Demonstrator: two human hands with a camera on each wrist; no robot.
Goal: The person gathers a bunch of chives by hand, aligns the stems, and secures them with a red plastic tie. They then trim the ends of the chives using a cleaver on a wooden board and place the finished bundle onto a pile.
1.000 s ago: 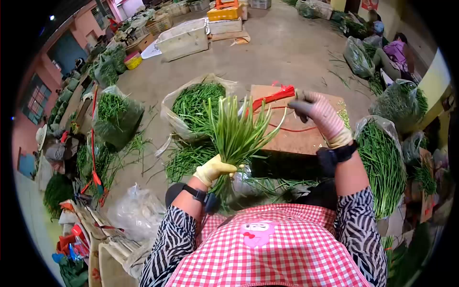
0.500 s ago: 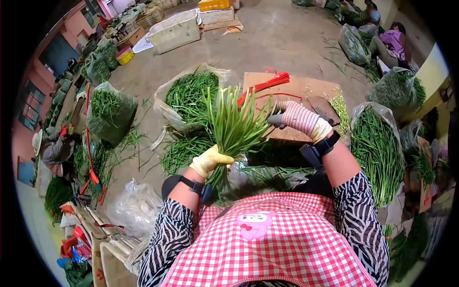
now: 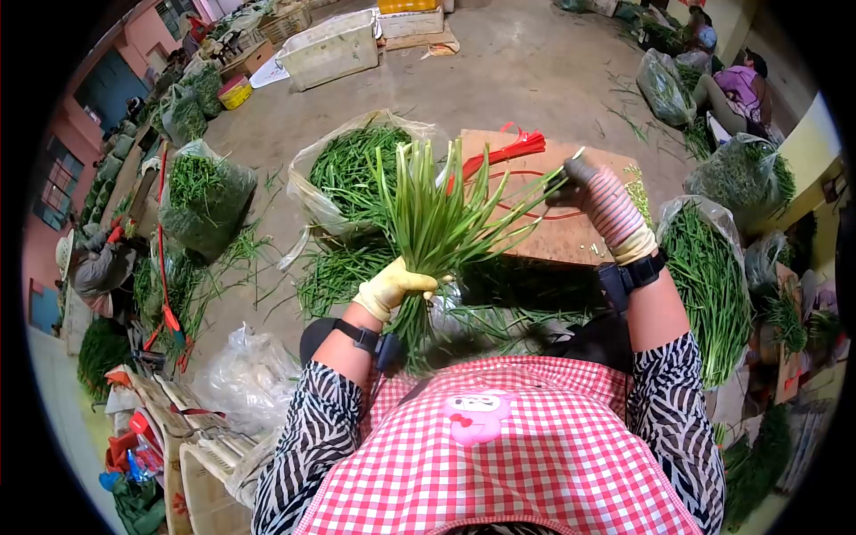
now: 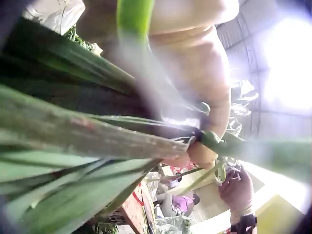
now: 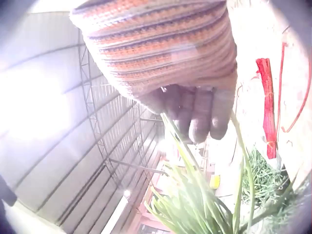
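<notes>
In the head view my left hand [image 3: 394, 287], in a yellowish glove, grips a bunch of garlic chives [image 3: 428, 214] around its lower part. The pale cut ends fan upward and the leaves hang below the fist. Flat green leaves [image 4: 58, 141] fill much of the left wrist view. My right hand [image 3: 602, 201], wearing a striped glove with dark fingers, is out to the right of the bunch. Its fingers curl around the ends of a few stalks [image 5: 183, 146] that slant out of the bunch, as the right wrist view shows.
A board [image 3: 535, 227] ahead bears a bundle of red ties [image 3: 504, 153] and pale trimmings [image 3: 636, 192]. An opened plastic bag of chives [image 3: 348, 178] stands left of it, a larger bag [image 3: 704, 285] at the right. White crates [image 3: 330, 52] stand farther off; a seated person [image 3: 740, 89] is at right.
My right hand came in from the right to the side of the bunch, then drew back out to the right with a few stalks. The left hand keeps its grip, nearly in place.
</notes>
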